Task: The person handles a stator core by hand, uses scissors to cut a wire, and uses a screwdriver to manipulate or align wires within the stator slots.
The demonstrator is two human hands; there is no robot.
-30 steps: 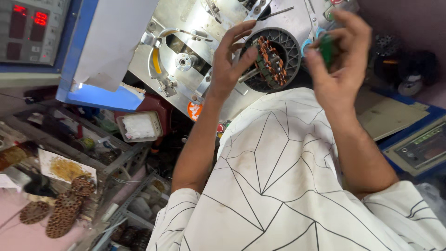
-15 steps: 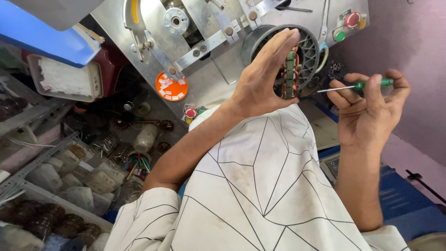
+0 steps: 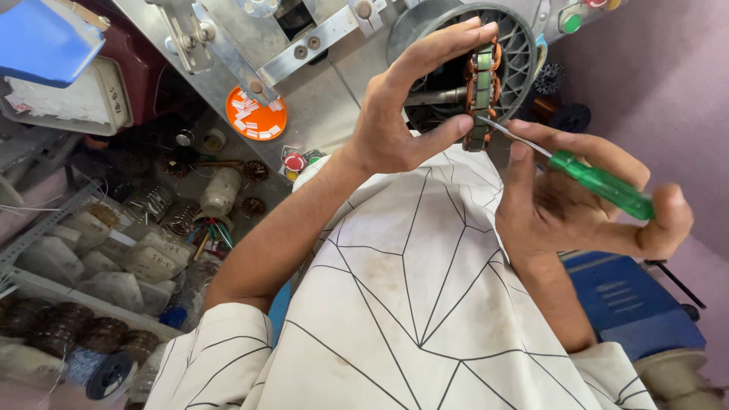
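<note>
left hand (image 3: 395, 121): ridged copper-wound stator (image 3: 481, 83) | right hand (image 3: 562, 205): green screwdriver (image 3: 600, 184)

So the person's wearing a short-sleeved white shirt (image 3: 425, 304) with thin black lines all over it, making big triangles and odd angular shapes, kinda like cracked glass. The cloth has faint brownish smudges near the middle, so it's not exactly fresh. Sleeves end above the elbows, with the same line pattern running onto them. Below the shirt sleeves both forearms are bare, and both hands too, left hand (image 3: 395, 129) and right hand (image 3: 562, 205).
</note>
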